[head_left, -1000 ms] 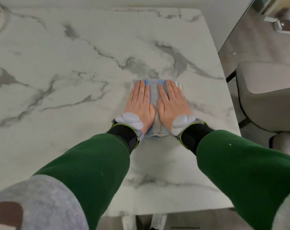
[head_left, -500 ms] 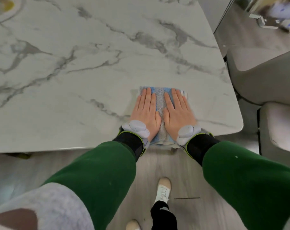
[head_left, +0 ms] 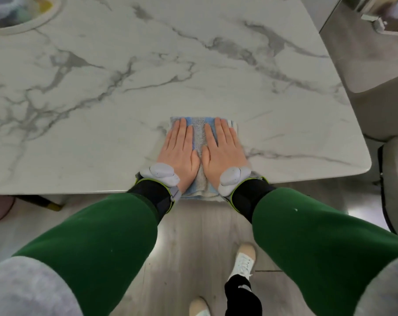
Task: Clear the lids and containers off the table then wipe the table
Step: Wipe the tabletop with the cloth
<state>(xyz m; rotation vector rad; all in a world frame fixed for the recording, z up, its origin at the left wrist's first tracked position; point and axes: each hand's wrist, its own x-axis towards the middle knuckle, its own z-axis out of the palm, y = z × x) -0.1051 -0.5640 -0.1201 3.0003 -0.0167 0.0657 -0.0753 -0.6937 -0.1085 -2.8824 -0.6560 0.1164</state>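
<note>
**Both palms flat on the cloth at the table's near edge**

At 10 o'clock in our view a pale round rim (head_left: pixel 41 22) curves across the table (head_left: pixel 90 115), with blurred coloured shapes inside it that we cannot name. The tabletop is smooth and white, marble-patterned with grey veins, and its 4 o'clock corner is rounded. Our left hand (head_left: pixel 179 151) lies flat, fingers straight and close together, pressing the left half of the cloth (head_left: pixel 199 135). The cloth is a folded terry towel, nubbly, banded pale blue and grey, roughly rectangular. It sits at the table's 5 o'clock edge, its near hem hanging just over the lip. Our right hand (head_left: pixel 224 151) presses the right half the same way, with a strip of cloth showing between the thumbs. Each wrist carries a grey rounded plastic pod (head_left: pixel 160 173) on a black strap edged in lime, above green sleeves (head_left: pixel 97 242). At 6 o'clock a white shoe (head_left: pixel 243 261) stands on the grey wood-grain floor (head_left: pixel 193 231). At 3 o'clock is a grey upholstered chair (head_left: pixel 380 103).
</note>
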